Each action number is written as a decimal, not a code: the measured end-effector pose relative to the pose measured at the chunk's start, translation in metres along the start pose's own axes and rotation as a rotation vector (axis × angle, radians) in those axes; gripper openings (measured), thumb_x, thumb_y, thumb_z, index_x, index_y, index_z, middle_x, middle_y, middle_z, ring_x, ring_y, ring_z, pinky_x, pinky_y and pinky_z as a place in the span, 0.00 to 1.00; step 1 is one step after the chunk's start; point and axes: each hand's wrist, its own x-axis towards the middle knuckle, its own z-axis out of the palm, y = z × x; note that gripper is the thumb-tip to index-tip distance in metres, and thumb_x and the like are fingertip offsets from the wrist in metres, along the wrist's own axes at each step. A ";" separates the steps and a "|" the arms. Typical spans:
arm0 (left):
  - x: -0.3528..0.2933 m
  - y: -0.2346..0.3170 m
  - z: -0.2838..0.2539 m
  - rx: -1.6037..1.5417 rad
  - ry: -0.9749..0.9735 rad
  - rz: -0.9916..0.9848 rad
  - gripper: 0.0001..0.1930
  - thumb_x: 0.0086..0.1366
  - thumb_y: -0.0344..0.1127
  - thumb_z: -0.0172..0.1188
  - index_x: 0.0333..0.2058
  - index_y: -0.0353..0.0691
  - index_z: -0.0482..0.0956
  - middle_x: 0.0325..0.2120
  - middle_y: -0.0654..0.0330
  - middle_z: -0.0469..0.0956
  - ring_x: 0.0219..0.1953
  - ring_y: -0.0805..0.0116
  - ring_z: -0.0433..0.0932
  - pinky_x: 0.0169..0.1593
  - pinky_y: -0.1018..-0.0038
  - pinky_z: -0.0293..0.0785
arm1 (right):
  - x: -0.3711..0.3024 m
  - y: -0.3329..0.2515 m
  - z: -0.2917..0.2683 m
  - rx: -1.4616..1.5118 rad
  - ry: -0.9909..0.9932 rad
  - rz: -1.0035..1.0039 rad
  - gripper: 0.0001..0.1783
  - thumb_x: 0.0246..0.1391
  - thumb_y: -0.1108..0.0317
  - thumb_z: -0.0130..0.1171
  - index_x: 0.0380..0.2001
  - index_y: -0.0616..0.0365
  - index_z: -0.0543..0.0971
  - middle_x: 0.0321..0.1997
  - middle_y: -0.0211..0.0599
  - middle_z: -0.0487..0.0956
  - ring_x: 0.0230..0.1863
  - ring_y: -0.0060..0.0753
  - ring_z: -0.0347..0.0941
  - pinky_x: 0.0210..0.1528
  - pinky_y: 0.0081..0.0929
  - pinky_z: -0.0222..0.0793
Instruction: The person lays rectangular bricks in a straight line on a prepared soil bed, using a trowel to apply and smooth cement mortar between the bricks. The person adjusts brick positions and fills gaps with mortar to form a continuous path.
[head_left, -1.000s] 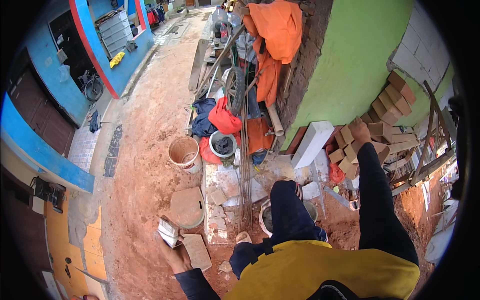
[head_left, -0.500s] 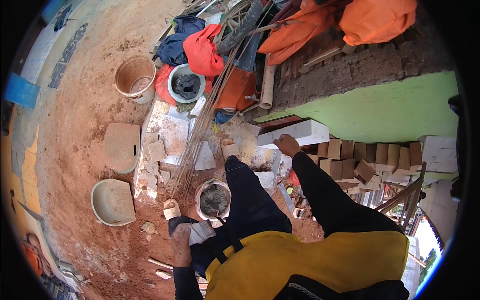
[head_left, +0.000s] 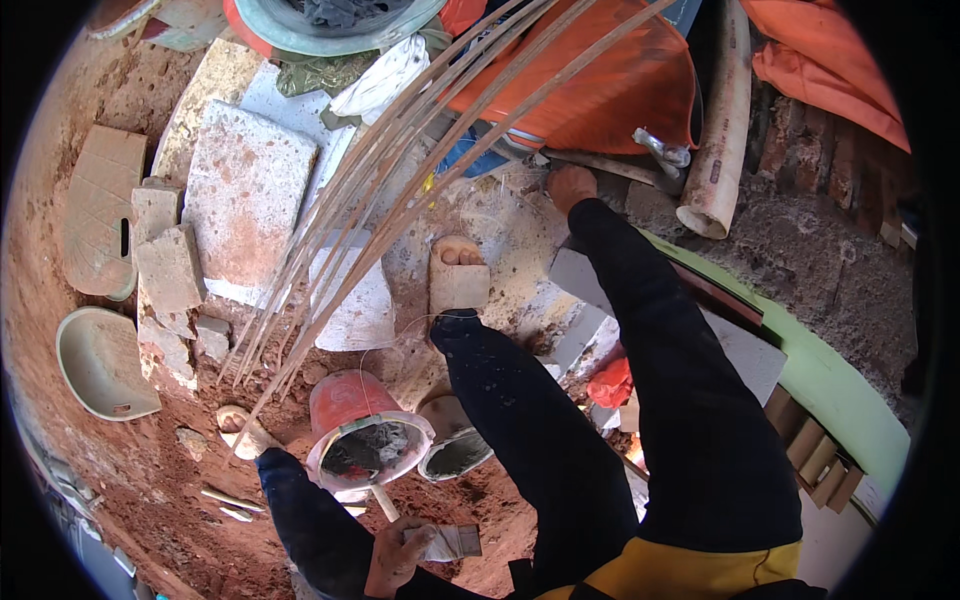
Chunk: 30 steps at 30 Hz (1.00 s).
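Low in the view, my left hand (head_left: 392, 560) is closed around a flat, pale rectangular piece (head_left: 452, 543) with grey smears; its exact kind is unclear. A thin wooden stick (head_left: 384, 503) runs from beside that hand toward a red bucket (head_left: 352, 398) holding grey mortar. My right arm stretches across a long white block (head_left: 745, 358) lying against the green wall. Past the block's far end, my right hand (head_left: 572, 187) is low over the dusty ground, its fingers mostly hidden.
Long thin rods (head_left: 400, 200) slant across the middle. A second mortar container (head_left: 455, 450) stands beside the red bucket. White slabs (head_left: 250, 190) and broken pieces lie left. A pipe (head_left: 720, 120) and orange sheeting (head_left: 600, 90) are at the back; brown bricks (head_left: 812, 455) are at right.
The view has shifted forward and closer to the ground. My right hand has gone from the white block's top to beyond its far end. My left hand still grips the pale piece.
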 end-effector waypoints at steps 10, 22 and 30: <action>-0.006 0.017 0.010 0.239 -0.010 0.124 0.15 0.69 0.45 0.67 0.45 0.39 0.84 0.30 0.69 0.78 0.28 0.81 0.71 0.31 0.80 0.65 | 0.023 0.012 0.036 -0.054 0.094 -0.159 0.16 0.64 0.63 0.52 0.35 0.55 0.88 0.41 0.43 0.87 0.40 0.45 0.86 0.42 0.40 0.82; -0.013 0.021 -0.004 0.304 -0.007 0.033 0.17 0.68 0.46 0.68 0.44 0.38 0.84 0.32 0.66 0.81 0.33 0.74 0.76 0.37 0.72 0.74 | 0.031 0.003 0.014 -0.083 -0.044 -0.162 0.15 0.63 0.63 0.54 0.38 0.52 0.90 0.44 0.42 0.88 0.46 0.42 0.86 0.47 0.39 0.82; -0.008 0.020 -0.006 0.079 -0.047 -0.059 0.16 0.69 0.39 0.70 0.44 0.30 0.81 0.32 0.63 0.80 0.30 0.77 0.75 0.34 0.77 0.69 | -0.029 -0.009 -0.003 0.171 -0.136 -0.104 0.15 0.63 0.63 0.54 0.42 0.57 0.87 0.41 0.50 0.87 0.44 0.53 0.85 0.47 0.49 0.81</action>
